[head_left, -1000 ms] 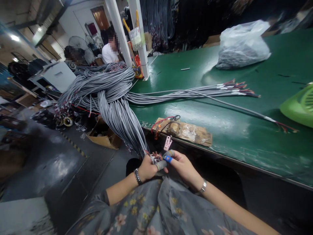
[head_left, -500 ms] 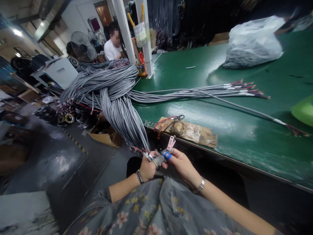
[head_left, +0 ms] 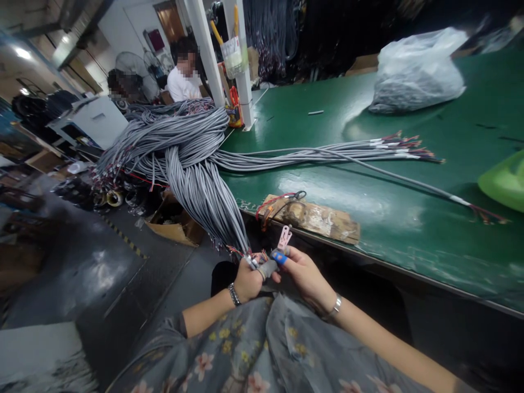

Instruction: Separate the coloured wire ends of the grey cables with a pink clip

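Note:
Low in the middle of the head view, my left hand [head_left: 248,279] is closed around the stripped ends of several grey cables, with thin coloured wires fanning out above the fingers. My right hand [head_left: 305,273] meets it, thumb and index finger pinched together; blue tape wraps one fingertip. A small pink clip [head_left: 285,236] with two flat arms sticks up from this pinch. Grey wrapping covers my left thumb. A thick bundle of grey cables [head_left: 204,188] runs down from the table to my left hand. What lies between the touching fingertips is hidden.
On the green table [head_left: 409,218] lie a worn wooden board [head_left: 319,218] with red and black leads, more grey cables [head_left: 286,160], and a white plastic bag [head_left: 417,71]. A white post [head_left: 243,71] carries a tool holder. Behind it sits a person [head_left: 183,79]. A cardboard box [head_left: 176,221] stands below.
The view has shifted slightly, so the table things sit a little further left. My hands keep almost the same pose, still together with the pink clip. The person at the back has shifted slightly.

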Available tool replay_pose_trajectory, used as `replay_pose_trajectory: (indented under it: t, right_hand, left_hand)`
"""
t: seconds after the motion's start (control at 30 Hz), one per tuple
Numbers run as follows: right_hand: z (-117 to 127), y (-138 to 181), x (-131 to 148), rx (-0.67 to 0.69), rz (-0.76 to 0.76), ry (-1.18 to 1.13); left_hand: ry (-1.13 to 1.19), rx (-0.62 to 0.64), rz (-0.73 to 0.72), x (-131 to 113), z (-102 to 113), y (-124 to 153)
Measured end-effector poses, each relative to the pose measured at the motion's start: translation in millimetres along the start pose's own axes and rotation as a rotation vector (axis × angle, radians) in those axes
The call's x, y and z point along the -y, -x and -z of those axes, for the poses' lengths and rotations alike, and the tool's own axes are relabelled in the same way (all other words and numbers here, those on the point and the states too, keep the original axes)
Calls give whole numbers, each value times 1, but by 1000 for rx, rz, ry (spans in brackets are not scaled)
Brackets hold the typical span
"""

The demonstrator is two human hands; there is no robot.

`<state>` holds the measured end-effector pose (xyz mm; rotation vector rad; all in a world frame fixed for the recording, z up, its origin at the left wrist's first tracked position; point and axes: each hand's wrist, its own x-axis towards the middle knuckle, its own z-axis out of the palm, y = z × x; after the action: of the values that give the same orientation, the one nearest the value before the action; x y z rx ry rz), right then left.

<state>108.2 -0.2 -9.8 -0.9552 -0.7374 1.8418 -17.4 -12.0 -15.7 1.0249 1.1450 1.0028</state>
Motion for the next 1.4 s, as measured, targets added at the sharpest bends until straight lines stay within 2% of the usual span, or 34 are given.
replay_pose_trajectory:
  t: [0.1, 0.23, 0.37, 0.57, 0.8, 1.0, 1.27, 1.4]
  right_hand:
    - [-1, 1, -1, -17, 34, -11]
    - [3, 3, -1, 25, 25, 12]
    - [7, 6, 0, 36, 30, 55]
    - [3, 5, 2, 33, 21, 33]
    - [4, 4, -1, -3, -19, -15]
    - [4, 1, 0, 17, -6, 29]
    - [0, 4, -4, -5, 25, 19]
    - [7, 5, -8, 25, 7, -21]
  left_hand:
    - [41, -37, -20, 3, 0, 0]
    - [108, -37, -16, 8, 1, 0]
    - [92, -65, 1, 8, 1, 0]
    - [78, -29, 5, 7, 0, 0]
    - [64, -67, -11, 10, 2, -1]
    - [57, -22, -53, 8, 1, -1]
    - [54, -102, -64, 11, 2, -1]
    - [85, -106, -58, 15, 3, -2]
